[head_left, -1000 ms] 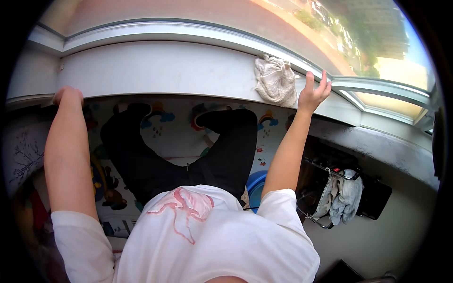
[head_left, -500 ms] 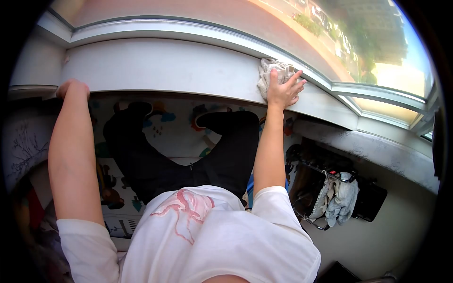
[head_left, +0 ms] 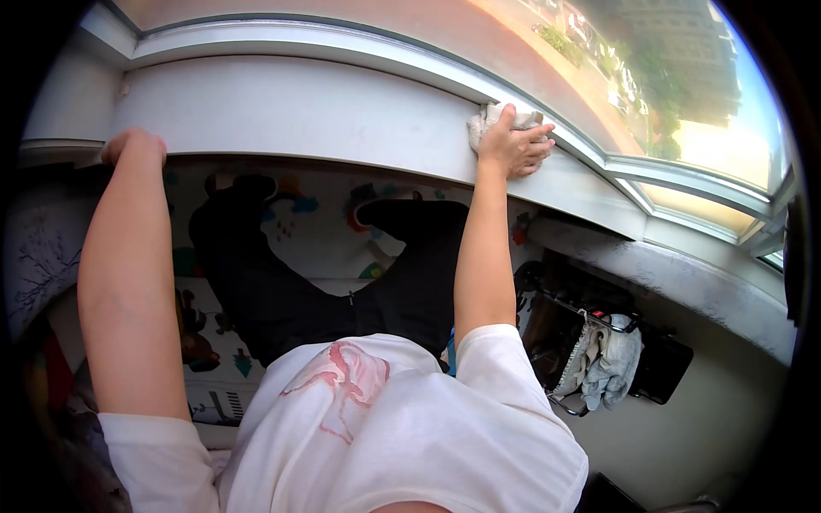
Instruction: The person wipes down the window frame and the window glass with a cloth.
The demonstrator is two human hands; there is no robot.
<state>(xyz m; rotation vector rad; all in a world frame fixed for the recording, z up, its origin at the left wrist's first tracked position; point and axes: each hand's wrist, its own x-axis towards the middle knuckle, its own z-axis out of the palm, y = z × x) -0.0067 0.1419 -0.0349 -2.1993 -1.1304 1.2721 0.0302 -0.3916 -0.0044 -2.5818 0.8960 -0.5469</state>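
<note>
A crumpled, whitish cloth lies on the white windowsill, close against the window frame. My right hand presses down on this cloth with its fingers bent over it toward the right; part of the cloth is hidden beneath the palm. At the sill's left end, my left hand is curled over the front edge and grips it. Most of the left fingers are out of sight.
Behind the sill runs a metal window frame with glass, bending toward the lower right. My black-trousered legs are under the ledge over a patterned mat. On the right stands a dark rack with grey cloth hanging on it.
My right hand has turned slightly and its fingers have come closer together on the cloth. The left hand keeps its place on the sill edge. The view has shifted a little.
</note>
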